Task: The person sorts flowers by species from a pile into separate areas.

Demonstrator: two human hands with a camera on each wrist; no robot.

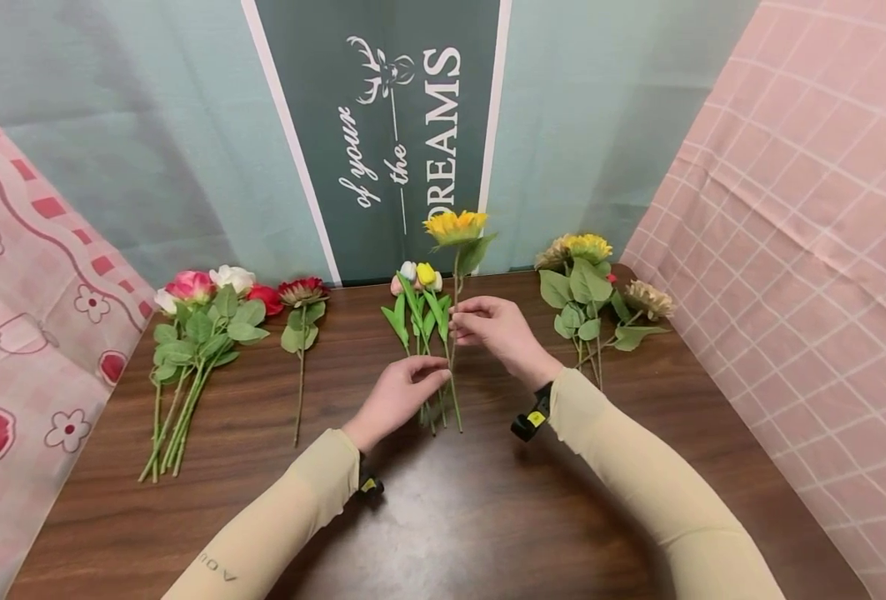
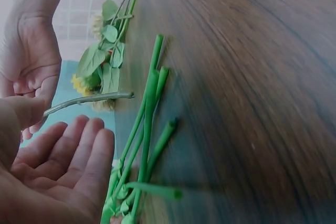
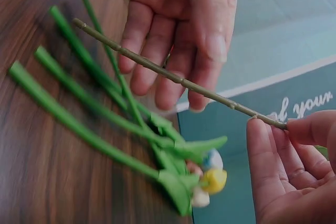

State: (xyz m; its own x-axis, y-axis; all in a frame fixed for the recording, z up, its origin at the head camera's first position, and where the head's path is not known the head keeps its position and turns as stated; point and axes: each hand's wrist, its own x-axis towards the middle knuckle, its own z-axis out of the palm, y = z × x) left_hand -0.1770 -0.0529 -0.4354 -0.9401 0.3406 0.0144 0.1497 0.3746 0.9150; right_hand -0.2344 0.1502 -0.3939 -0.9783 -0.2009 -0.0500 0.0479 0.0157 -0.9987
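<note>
In the head view my right hand point(image 1: 498, 333) holds a yellow sunflower point(image 1: 455, 227) upright, head at the top. Seen from the right wrist, its thumb and fingers point(image 3: 294, 161) pinch the brownish-green stem point(image 3: 181, 81). My left hand point(image 1: 401, 396) is beside the lower stem; its fingers point(image 2: 92, 140) are loosely extended, not wrapped round it. Whether the left hand touches the stem is hard to tell. Just behind and below lies a bunch of tulips point(image 1: 425, 275) with white, pink and yellow heads, their green stems point(image 2: 149, 124) pointing toward the person.
To the left on the wooden table point(image 1: 443, 517) lie a bunch of pink, white and red roses point(image 1: 191, 287) and a single dark red flower point(image 1: 303, 292). At the right are yellow and beige flowers point(image 1: 588, 247). A green printed curtain point(image 1: 382, 167) stands behind.
</note>
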